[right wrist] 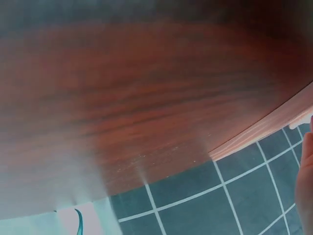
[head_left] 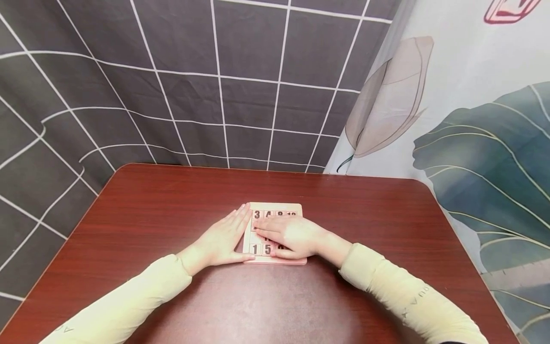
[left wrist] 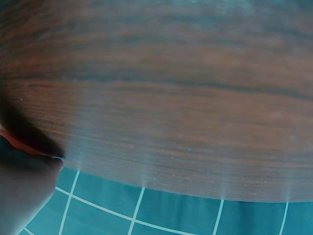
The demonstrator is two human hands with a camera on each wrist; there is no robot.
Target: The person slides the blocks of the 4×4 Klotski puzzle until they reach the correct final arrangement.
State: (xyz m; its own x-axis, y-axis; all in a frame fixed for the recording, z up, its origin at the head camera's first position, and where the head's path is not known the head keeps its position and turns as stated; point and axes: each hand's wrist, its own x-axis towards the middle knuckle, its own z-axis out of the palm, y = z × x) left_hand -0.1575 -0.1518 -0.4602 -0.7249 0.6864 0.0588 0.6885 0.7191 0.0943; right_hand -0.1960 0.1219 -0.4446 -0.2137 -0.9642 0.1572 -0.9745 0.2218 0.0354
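A flat number sliding puzzle [head_left: 248, 239] with a pale frame and black-numbered tiles lies on the brown table. My left hand [head_left: 223, 237] rests along its left side, fingers straight and thumb at the lower left corner. My right hand [head_left: 296, 236] lies over the tiles from the right, its extended fingertips touching the middle rows. It covers several tiles; 3, 4, 1 and 5 show around it. In the left wrist view, only part of the left hand [left wrist: 27, 191] appears at the lower left. The right wrist view catches the puzzle's edge [right wrist: 264, 127] and part of the right hand [right wrist: 304, 186].
The brown wooden table [head_left: 172, 205] has rounded back corners. Behind it hangs a dark curtain [head_left: 249, 105] with a white grid, and to the right a pale curtain [head_left: 464, 134] with a leaf print. Light-coloured sleeves [head_left: 142, 291] cover both forearms.
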